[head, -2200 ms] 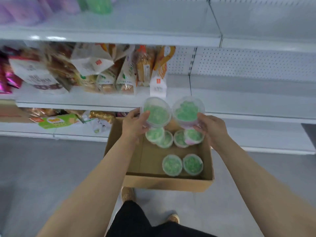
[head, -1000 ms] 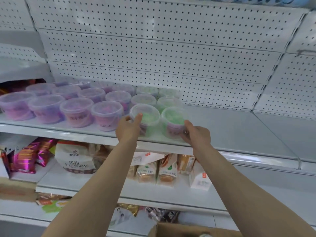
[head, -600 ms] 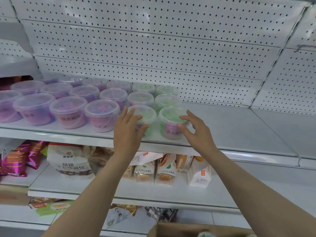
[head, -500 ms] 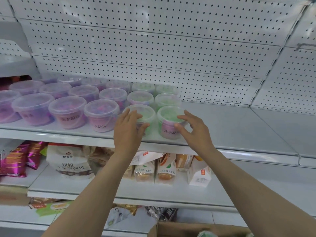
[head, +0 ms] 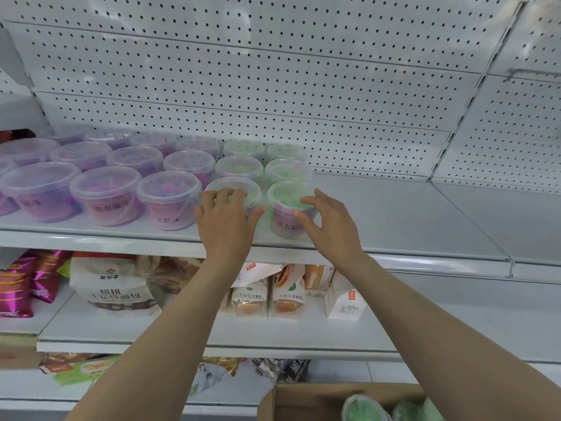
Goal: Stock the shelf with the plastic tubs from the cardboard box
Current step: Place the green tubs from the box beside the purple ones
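Orientation: two green tubs are seen standing upright at the front edge of the upper shelf (head: 394, 238), lids up, long axes vertical; the printed label of the right front tub (head: 287, 208) is turned toward the camera.
Left hand: the left hand (head: 226, 220) is spread in front of the left front tub (head: 233, 189), fingers loosely bent with the tips at its lid rim and the thumb out to the right; nothing is gripped, and whether the tips actually touch the lid cannot be told.
Right hand: the right hand (head: 329, 226) is held released beside the right front tub, fingers apart and only slightly bent; the fingertips lie at or just off its lid and wall, with no grasp shown.
Appearance: both tubs are made of clear plastic with translucent snap lids, green contents showing through, and a purple band with dark characters on the right one.
Position: the pair closes two columns of green tubs (head: 261, 165) running back to the pegboard (head: 273, 71), just right of the purple tubs (head: 106, 192).
Box: the cardboard box (head: 303, 402) is caught at the bottom edge of the view, with more boxed tubs (head: 364, 408) inside.
Below: bagged breads (head: 267, 296) are lined along the middle shelf (head: 425, 335).
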Demonstrator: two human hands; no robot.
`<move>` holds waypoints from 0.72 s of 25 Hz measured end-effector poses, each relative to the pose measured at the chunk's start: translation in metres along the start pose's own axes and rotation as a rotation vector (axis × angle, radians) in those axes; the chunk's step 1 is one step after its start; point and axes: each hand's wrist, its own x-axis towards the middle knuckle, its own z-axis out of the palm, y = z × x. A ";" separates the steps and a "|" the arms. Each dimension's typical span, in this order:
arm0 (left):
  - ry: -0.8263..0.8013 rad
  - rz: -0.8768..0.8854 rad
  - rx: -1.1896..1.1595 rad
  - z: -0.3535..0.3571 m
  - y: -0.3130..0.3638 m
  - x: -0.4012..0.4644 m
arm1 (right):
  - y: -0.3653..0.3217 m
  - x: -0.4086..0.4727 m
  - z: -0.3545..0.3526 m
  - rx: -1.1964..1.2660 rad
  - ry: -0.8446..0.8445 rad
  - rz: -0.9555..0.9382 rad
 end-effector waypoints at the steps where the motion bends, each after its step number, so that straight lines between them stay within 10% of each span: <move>1: -0.021 -0.020 0.021 -0.004 0.004 0.000 | -0.001 0.000 -0.005 -0.026 -0.025 -0.005; 18: -0.236 0.325 -0.117 -0.101 0.266 -0.015 | 0.092 -0.029 -0.267 -0.442 -0.111 -0.139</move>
